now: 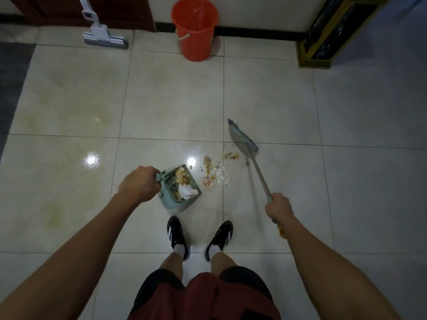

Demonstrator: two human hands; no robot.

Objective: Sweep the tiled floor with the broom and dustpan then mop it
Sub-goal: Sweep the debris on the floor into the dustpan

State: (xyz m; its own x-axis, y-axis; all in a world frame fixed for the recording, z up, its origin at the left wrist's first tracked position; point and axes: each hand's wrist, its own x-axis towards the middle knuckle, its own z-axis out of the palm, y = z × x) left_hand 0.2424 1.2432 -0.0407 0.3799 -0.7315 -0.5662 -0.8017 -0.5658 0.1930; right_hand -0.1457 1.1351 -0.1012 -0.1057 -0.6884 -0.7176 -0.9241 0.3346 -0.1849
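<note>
Left hand [138,184]: fingers curled round the handle of the teal dustpan [179,189], which holds crumbs and white paper.
Right hand [279,207]: grips the broom [243,140], its pale-blue head just beside the scattered debris [213,172].
Mop [105,38]: by the wall.

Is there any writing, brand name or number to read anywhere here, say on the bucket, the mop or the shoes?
None can be read.
Bucket: plain orange, no label showing.
Mop: no text visible.
Shoes: white stripes only, no words.
Wrappers on the floor: too small and blurred to tell.
</note>
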